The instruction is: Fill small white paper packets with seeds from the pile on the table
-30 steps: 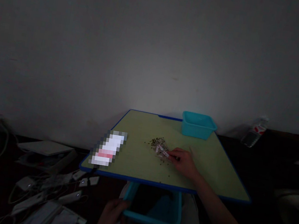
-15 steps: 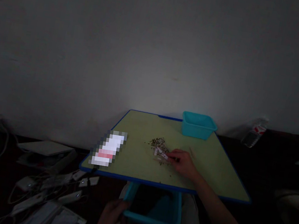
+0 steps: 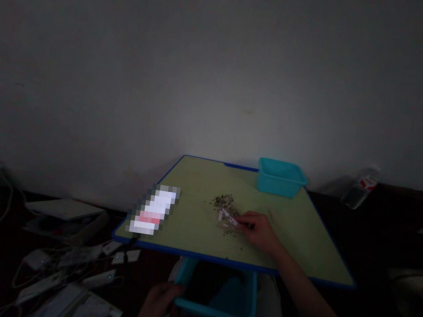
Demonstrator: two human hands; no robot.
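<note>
The right hand point(image 3: 260, 231) pinches a pale strip point(image 3: 233, 220) on the table point(image 3: 195, 182), four o'clock from the dark bits point(image 3: 223, 200); the left hand point(image 3: 158, 301) grips the lower bin point(image 3: 212, 312) at six. The lit screen point(image 3: 154, 210) lies at eight, the upper bin point(image 3: 278, 185) at two.

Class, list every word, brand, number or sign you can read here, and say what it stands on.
No text can be read.
Bottle, red-and-white label: too small and blurred.
Bright screen: pixelated, nothing legible.
Pale pieces by the right hand: too small to tell.
</note>
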